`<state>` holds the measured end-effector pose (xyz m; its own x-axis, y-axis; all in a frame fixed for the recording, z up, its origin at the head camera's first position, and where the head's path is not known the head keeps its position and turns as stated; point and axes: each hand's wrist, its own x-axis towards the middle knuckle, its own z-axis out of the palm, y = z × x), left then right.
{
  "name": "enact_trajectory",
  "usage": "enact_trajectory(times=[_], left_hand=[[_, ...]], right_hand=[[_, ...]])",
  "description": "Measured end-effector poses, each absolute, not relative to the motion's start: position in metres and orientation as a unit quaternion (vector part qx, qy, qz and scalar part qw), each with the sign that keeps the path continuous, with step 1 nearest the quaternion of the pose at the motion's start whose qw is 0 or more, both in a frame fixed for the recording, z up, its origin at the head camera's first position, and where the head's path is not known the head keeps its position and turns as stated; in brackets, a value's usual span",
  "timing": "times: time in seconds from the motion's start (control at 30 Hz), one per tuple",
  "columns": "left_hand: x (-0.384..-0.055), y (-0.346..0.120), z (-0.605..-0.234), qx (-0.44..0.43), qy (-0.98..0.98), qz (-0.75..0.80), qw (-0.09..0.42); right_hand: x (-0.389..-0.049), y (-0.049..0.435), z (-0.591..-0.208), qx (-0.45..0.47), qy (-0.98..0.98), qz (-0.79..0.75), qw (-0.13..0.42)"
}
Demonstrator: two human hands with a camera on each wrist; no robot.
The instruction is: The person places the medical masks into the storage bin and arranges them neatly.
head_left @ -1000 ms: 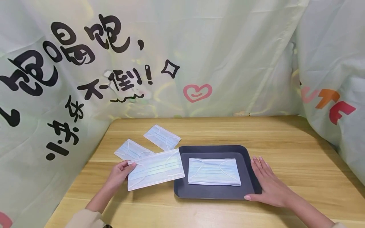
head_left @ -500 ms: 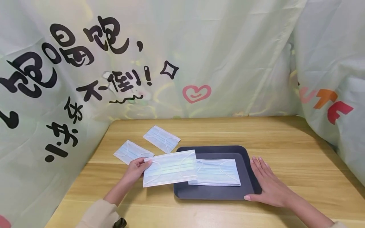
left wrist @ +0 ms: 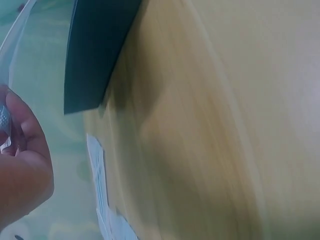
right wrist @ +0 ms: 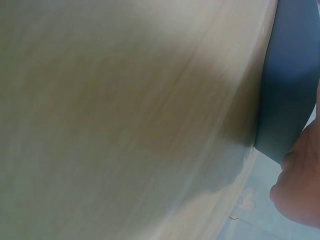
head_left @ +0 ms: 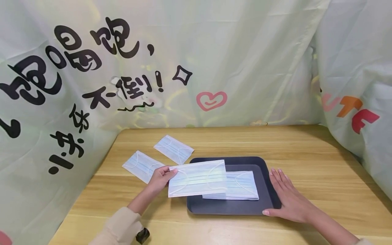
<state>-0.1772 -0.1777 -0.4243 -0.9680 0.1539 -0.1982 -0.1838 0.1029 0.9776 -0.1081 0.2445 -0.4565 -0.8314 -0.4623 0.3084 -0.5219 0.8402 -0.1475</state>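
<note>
Past the fingers of the left hand (head_left: 160, 178), the held mask (head_left: 197, 178) is covering part of the mask stack (head_left: 243, 185) and the tray (head_left: 232, 208). Behind those fingers, a loose mask (head_left: 140, 164) is losing a corner from sight. In the right wrist view, the edge is cutting off the right hand (head_left: 288, 200), and the table (right wrist: 110, 125) away from its fingers is looking blurred.

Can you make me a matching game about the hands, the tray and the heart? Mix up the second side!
Things:
1. tray
2. left hand
3. heart
4. right hand

Clues:
A. pink, on the cloth
B. at the tray's right edge
C. dark, with masks lying inside
D. pinching a mask

Right pairs: 1-C, 2-D, 3-A, 4-B
</note>
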Motion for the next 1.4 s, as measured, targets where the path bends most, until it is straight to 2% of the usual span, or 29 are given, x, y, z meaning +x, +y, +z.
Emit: enact_trajectory(times=[0.33,0.7,1.07,1.4], left_hand=[[-0.182,-0.152,-0.427,-0.003,0.726,0.674,0.138],[-0.186,-0.120,-0.424,-0.009,0.763,0.639,0.102],[-0.188,-0.090,-0.424,0.012,0.771,0.627,0.111],[-0.191,-0.077,-0.433,0.000,0.792,0.601,0.110]], right_hand=[[-0.108,0.244,-0.456,0.256,-0.952,0.114,0.125],[-0.109,0.245,-0.457,0.258,-0.951,0.112,0.128],[-0.108,0.246,-0.459,0.264,-0.948,0.109,0.143],[-0.109,0.246,-0.458,0.258,-0.951,0.111,0.129]])
